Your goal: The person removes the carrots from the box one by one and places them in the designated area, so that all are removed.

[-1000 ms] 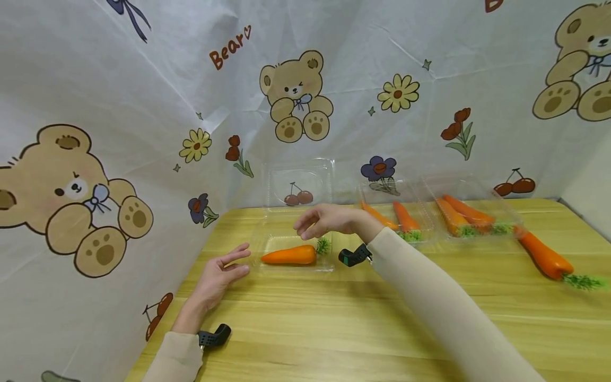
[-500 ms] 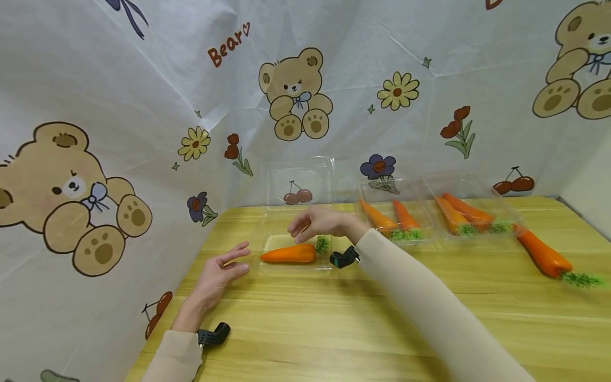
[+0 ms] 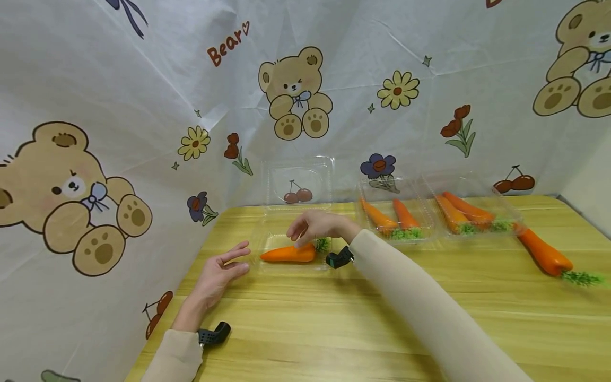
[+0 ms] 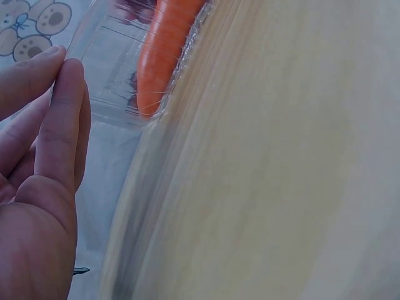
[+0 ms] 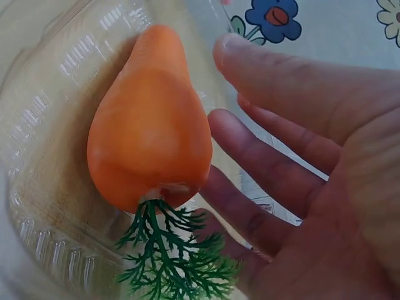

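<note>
An orange carrot (image 3: 286, 255) with green leaves lies in an opened clear plastic box (image 3: 296, 269), its lid (image 3: 298, 183) raised at the back. My right hand (image 3: 320, 224) is over the carrot's thick end, thumb and fingers spread apart. In the right wrist view, the fingertips (image 5: 228, 128) are right at the carrot's side and the leafy top (image 5: 169, 256) overlaps the lower fingers. My left hand (image 3: 215, 278) is at the box's left end with thumb and fingers apart. The left wrist view shows its fingertips (image 4: 70, 70) close by the clear plastic edge.
Two clear boxes, the middle box (image 3: 431, 225) and the right box (image 3: 513, 220), each hold two carrots. A loose carrot (image 3: 544, 252) lies on the wooden table (image 3: 382, 339) at the right. A bear-print cloth (image 3: 353, 63) rises behind and to the left.
My right hand has moved left and down over the carrot in the box, its thumb now overlapping the carrot. The left hand has stayed at the box's left end.
</note>
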A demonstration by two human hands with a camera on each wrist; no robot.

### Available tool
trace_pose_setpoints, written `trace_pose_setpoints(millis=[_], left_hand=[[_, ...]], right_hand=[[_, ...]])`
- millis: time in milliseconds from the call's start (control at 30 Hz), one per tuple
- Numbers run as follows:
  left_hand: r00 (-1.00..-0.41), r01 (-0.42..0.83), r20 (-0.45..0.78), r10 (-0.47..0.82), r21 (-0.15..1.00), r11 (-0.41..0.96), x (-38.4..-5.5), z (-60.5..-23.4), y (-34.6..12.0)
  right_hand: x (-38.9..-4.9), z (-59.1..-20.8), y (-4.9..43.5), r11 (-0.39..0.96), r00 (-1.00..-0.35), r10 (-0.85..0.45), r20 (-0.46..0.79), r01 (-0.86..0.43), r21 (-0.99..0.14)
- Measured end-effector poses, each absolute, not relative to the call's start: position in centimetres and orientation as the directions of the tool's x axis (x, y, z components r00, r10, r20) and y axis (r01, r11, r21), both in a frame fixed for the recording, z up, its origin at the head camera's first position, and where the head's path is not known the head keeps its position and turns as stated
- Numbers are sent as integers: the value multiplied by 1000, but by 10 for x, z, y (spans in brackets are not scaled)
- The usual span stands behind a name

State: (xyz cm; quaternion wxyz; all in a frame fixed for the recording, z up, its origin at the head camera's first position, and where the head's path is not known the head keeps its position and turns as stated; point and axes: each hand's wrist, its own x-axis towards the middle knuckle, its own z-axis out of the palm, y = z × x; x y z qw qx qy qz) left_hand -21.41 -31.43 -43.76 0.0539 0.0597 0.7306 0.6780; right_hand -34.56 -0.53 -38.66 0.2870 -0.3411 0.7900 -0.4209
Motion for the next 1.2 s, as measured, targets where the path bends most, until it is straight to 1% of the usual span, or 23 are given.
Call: trace_pose_setpoints(millis=[167, 433, 667, 933, 1200], left_hand=[[-986, 18, 6, 166, 997, 74, -215, -438, -314], [-986, 16, 3, 168, 997, 75, -215, -438, -312], [-985, 14, 0, 171, 997, 82, -215, -437, -312], [-985, 22, 8, 172, 996, 83, -216, -436, -312], [-984, 24, 11, 180, 997, 72, -213, -438, -314]], right_hand=[[-345, -388, -8, 452, -596, -782, -183, -340, -825], [-345, -389, -9, 512, -598, -766, -234, -350, -784], [-345, -392, -13, 552, -590, -768, -250, -411, -726], [-342, -387, -15, 593, -575, -768, -281, -474, -651], [-339, -388, -21, 609, -574, -760, -305, -465, -642]])
